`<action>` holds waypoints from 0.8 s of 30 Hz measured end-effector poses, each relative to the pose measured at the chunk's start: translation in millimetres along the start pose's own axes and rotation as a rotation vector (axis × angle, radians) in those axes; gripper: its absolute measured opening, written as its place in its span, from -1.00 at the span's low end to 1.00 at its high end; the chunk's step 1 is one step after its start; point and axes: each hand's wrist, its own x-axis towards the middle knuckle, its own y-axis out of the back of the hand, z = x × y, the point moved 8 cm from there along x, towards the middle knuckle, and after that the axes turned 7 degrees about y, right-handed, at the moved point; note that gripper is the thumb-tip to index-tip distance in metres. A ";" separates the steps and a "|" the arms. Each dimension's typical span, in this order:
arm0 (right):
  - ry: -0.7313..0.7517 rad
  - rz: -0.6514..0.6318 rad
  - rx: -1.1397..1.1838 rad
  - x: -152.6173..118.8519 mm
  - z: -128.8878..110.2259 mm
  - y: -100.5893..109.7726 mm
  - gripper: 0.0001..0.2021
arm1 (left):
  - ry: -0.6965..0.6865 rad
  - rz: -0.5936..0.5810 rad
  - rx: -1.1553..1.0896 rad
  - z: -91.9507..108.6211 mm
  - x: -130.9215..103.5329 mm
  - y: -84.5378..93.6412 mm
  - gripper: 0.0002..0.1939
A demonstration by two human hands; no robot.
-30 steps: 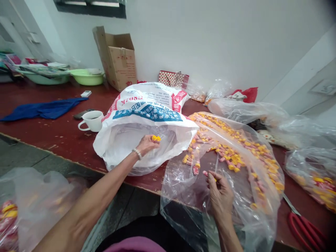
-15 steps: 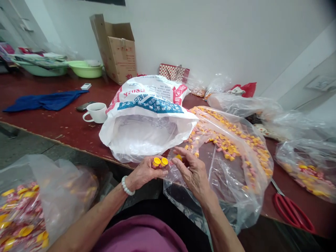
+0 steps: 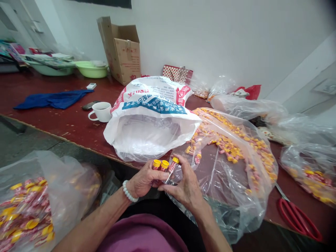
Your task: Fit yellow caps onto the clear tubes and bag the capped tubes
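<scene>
My left hand (image 3: 141,181), a pale bead bracelet at its wrist, is closed around small tubes with yellow caps (image 3: 156,164); two caps stand up side by side above the thumb. My right hand (image 3: 189,189) pinches one more capped tube (image 3: 172,167), tilted, right beside them. It has a clear lower part and a red and white patterned upper part. Behind my hands a white printed sack (image 3: 151,105) lies with its mouth toward me. A clear plastic bag (image 3: 217,171) with many yellow-capped pieces spreads to the right.
At lower left, a plastic bag (image 3: 61,182) holds more yellow-capped tubes. A white mug (image 3: 102,112) and blue cloth (image 3: 52,99) are on the red table (image 3: 70,127). Red-handled scissors (image 3: 298,217) lie at the right edge. A carton (image 3: 127,57) and green basin (image 3: 91,70) stand behind.
My right hand has brought a tube in from the bag side, up against the two in my left hand. Its fingers have closed round that tube. The view has shifted slightly.
</scene>
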 end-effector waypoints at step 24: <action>-0.040 -0.080 0.194 -9.3 -0.3 -38.6 -0.35 | 0.103 -0.041 -0.286 -9.9 -18.0 11.0 -0.76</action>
